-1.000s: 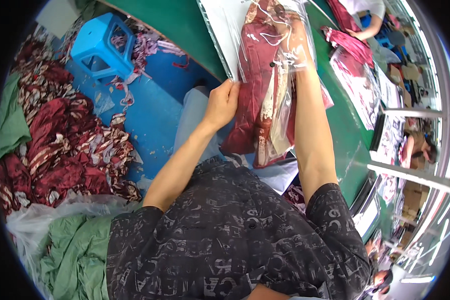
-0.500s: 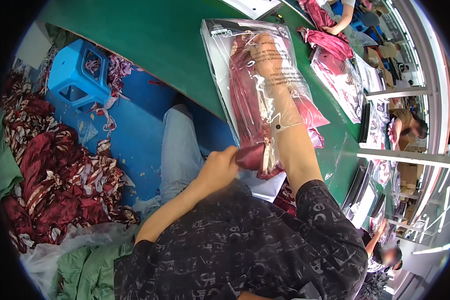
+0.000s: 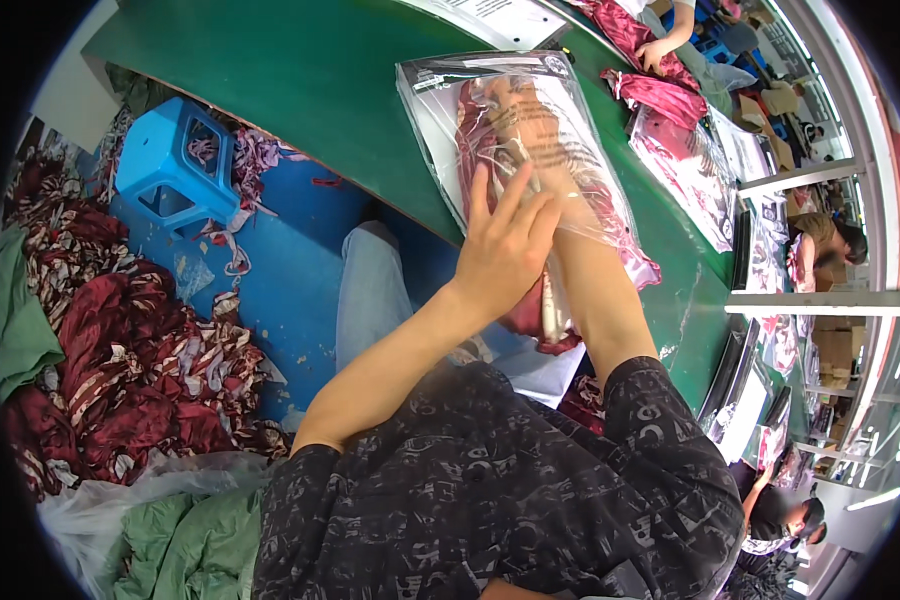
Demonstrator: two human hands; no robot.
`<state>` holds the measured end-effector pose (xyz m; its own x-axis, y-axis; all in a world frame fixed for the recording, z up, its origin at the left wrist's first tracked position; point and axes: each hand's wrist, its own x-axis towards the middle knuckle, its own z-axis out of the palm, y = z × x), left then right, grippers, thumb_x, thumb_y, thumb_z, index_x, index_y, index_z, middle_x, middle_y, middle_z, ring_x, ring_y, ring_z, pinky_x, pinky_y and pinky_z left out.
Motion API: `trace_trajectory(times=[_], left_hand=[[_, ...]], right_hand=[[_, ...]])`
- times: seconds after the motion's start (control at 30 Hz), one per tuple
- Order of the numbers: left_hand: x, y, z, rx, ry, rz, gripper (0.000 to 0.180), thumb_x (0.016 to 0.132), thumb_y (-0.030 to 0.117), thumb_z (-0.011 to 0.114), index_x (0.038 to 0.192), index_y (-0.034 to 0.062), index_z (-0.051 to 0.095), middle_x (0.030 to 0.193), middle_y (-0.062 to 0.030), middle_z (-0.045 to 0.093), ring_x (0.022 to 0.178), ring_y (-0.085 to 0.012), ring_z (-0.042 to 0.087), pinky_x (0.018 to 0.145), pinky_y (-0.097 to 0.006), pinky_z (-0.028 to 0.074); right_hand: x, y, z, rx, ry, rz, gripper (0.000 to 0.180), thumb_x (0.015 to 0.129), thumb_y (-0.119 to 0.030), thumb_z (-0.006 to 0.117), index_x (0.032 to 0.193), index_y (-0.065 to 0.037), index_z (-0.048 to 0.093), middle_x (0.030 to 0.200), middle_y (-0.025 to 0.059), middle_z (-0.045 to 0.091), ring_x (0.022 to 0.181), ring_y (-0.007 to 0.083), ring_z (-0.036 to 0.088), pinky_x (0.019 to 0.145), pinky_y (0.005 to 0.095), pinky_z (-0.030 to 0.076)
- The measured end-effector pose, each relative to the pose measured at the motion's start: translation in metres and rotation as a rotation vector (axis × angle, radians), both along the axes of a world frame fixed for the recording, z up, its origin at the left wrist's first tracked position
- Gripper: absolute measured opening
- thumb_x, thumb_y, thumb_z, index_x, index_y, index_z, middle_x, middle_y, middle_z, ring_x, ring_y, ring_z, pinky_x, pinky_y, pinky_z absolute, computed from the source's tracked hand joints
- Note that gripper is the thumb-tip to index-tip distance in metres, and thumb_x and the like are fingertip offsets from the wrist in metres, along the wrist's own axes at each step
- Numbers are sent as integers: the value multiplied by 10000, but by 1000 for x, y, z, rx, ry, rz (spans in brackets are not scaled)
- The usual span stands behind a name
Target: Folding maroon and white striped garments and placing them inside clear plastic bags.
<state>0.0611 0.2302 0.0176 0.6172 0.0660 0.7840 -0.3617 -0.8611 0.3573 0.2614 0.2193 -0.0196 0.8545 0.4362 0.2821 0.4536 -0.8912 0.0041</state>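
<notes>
A clear plastic bag (image 3: 432, 118) with a dark header lies on the green table, its mouth toward me. Inside it is a folded dark red satin garment (image 3: 467, 135) with cream-patterned parts; its near end (image 3: 530, 318) hangs out of the mouth. My right hand (image 3: 523, 125) reaches deep into the bag, seen through the glossy plastic, with bent fingers gripping the garment's far end. My left hand (image 3: 502, 245) rests over the bag near its mouth, fingers spread, nothing grasped in them.
Along the green table (image 3: 300, 75) lie another bagged red garment (image 3: 678, 165) and a loose red one (image 3: 660, 95), near a co-worker's hand (image 3: 660, 50). A blue stool (image 3: 175, 165) stands left on the floor beside a large heap of red garments (image 3: 120, 350).
My left hand has let go of the garment's near end and moved up onto the bag, its fingers now spread. My right hand stays inside the bag.
</notes>
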Motion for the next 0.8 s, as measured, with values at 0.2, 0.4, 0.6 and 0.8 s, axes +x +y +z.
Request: trace_trajectory(times=[0.2,0.4,0.6,0.8], left_hand=[[2,-10,30,-112,-37,-269,258,824,23,644,1080,22,614,1094,-109,680,1190,-316,612,1105,-556,368],[-18,-10,17,-93,62,-366,232,849,24,641,1079,18,611,1085,-128,683,1154,-326,634,1097,-530,393],[-24,-13,4,-146,93,-238,207,874,18,622,1081,12,615,1083,-132,685,1123,-320,649,1090,-529,400],[-24,-12,8,-230,94,-242,206,884,21,619,1090,7,622,1100,-131,687,1088,-325,665,1083,-525,406]], right_hand=[[-12,6,14,-102,170,184,316,909,-312,607,1176,-144,606,1088,137,667,860,339,677,734,452,551],[-11,17,26,-46,158,193,337,909,-260,616,1202,-92,607,1227,91,653,1031,310,663,848,427,531],[15,-24,12,721,594,487,363,889,-241,611,1222,-96,626,1119,128,665,989,283,665,930,379,517],[36,-56,-18,417,-95,641,384,872,-263,631,1209,-80,617,1133,123,659,982,276,665,896,367,514]])
